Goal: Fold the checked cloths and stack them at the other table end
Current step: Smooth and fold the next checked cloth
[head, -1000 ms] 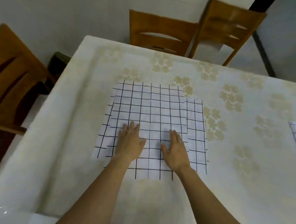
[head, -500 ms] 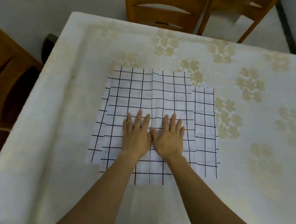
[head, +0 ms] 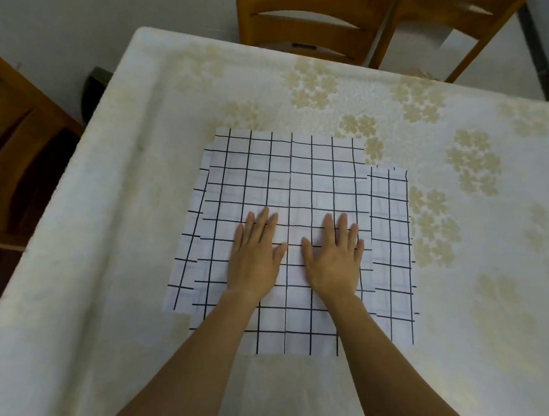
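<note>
The fingers [head: 262,226] of the left hand [head: 256,261] lie straight and close together, flat on the top checked cloth [head: 288,182], clasping nothing; its thumb sticks out toward the right. The right hand [head: 334,264] lies just beside it in mirror fashion, with fingers [head: 343,232] straight and slightly fanned and the thumb pointing left. A narrow strip of cloth shows between the two thumbs. Both palms rest on the nearer half of the cloth, and the forearms come in over the near table edge. The cloth is white with a black grid and lies flat on a pile of like cloths toward the left side of the table [head: 119,229]. An under layer [head: 390,248] sticks out along the right side, and another edge [head: 184,266] shows at the left. How many layers the pile holds cannot be counted from this angle. The table wears a cream cover with pale gold flower clusters [head: 474,163]. A wooden chair [head: 311,28] stands at the far side, a second chair [head: 458,29] beside it, and a third chair [head: 13,157] at the left.
</note>
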`<action>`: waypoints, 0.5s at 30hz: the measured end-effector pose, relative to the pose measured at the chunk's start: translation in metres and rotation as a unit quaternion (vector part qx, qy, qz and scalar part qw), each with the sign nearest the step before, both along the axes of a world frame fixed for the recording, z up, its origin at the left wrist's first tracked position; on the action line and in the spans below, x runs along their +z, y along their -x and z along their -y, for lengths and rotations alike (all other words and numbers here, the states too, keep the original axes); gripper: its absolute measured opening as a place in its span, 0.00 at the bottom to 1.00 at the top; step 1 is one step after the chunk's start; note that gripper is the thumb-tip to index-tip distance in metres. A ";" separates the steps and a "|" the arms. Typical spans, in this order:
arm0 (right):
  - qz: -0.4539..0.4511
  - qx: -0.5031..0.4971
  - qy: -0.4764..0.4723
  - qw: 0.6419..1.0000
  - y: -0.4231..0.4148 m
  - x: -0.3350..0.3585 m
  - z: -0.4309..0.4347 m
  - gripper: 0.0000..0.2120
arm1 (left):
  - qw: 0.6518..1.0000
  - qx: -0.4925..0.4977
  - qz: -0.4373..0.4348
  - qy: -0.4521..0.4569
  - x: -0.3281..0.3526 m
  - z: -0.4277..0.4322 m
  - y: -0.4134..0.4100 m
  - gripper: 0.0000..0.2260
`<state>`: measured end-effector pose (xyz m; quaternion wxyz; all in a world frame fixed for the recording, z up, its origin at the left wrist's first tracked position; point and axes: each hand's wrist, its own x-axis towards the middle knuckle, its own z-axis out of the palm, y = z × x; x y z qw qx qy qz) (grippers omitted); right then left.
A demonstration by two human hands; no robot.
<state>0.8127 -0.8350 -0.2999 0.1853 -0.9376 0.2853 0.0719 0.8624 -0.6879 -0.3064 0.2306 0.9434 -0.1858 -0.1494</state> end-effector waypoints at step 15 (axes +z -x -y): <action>0.127 -0.270 -0.280 0.912 -0.013 0.036 0.061 0.27 | 0.928 0.340 -0.025 0.152 0.031 -0.039 -0.037 0.27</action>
